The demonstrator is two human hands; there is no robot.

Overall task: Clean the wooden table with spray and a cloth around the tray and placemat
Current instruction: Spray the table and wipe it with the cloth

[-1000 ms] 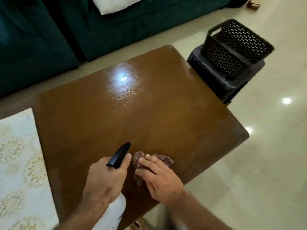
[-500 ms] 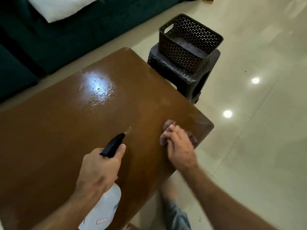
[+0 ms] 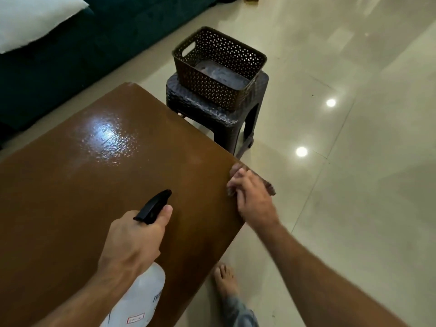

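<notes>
Your right hand [image 3: 253, 197] presses the soft, limp cloth [image 3: 269, 185] flat at the wooden table [image 3: 70, 197] corner, so keep your fingers spread on it, while your left hand [image 3: 132, 237] grips the light, slick-looking spray bottle [image 3: 141, 296] by its neck.

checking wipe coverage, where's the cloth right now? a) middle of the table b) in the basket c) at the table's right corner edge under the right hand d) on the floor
c: the right hand presses the cloth at the right corner edge of the wooden table.
</notes>
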